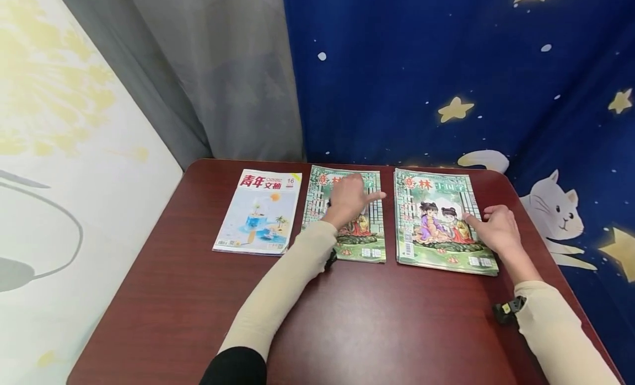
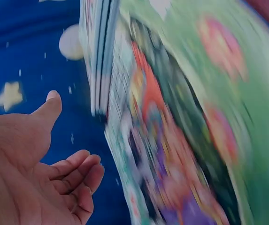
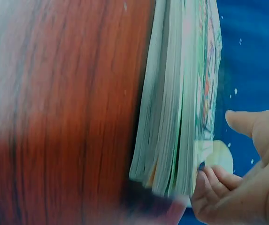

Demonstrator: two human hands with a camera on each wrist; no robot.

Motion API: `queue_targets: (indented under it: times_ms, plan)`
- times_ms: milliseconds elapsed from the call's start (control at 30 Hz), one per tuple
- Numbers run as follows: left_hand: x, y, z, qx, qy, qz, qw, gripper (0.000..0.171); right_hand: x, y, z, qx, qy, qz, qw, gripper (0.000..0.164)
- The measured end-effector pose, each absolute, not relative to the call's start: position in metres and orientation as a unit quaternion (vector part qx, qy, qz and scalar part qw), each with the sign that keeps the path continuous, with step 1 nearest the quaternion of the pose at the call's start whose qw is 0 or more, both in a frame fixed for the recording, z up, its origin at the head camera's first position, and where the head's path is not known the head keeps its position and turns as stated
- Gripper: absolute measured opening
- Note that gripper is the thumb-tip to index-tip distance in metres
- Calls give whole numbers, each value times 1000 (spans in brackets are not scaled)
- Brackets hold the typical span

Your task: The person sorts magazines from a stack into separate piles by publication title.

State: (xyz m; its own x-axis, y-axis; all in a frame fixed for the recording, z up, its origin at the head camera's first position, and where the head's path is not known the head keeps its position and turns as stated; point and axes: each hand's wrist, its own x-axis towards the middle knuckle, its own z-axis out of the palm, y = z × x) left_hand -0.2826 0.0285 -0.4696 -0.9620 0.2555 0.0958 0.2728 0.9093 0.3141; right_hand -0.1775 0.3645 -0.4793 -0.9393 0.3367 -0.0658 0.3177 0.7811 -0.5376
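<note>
My left hand [image 1: 347,197] is over the middle green magazine [image 1: 367,244], its thumb stretched out to the right and nothing in its grasp. In the left wrist view the fingers [image 2: 80,180] are loosely bent, apart from the blurred cover. At the right edge of a stack of matching magazines [image 1: 421,255] is my right hand [image 1: 501,230]. Its bent fingers [image 3: 214,180] touch the stack's corner in the right wrist view, while the thumb [image 3: 240,122] stands away from the cover. The stack's page edges [image 3: 167,131] show several copies.
A white and blue magazine [image 1: 258,211] lies at the left of the dark red wooden table [image 1: 188,297]. Behind the table hang a grey curtain [image 1: 233,76] and a blue starry one [image 1: 387,76]. A pale patterned wall [image 1: 64,126] is on the left.
</note>
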Motion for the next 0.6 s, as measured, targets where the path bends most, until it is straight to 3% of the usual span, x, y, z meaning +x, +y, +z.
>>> queue_targets:
  times_ms: [300, 600]
  plan:
    - [-295, -40, -479, -98, -972, -215, 8, 54, -191, 326, -480, -124, -949, 283, 58, 78]
    - [-291, -90, -476, -57, -962, -267, -16, 40, -199, 278, -477, -77, -936, 337, 71, 68]
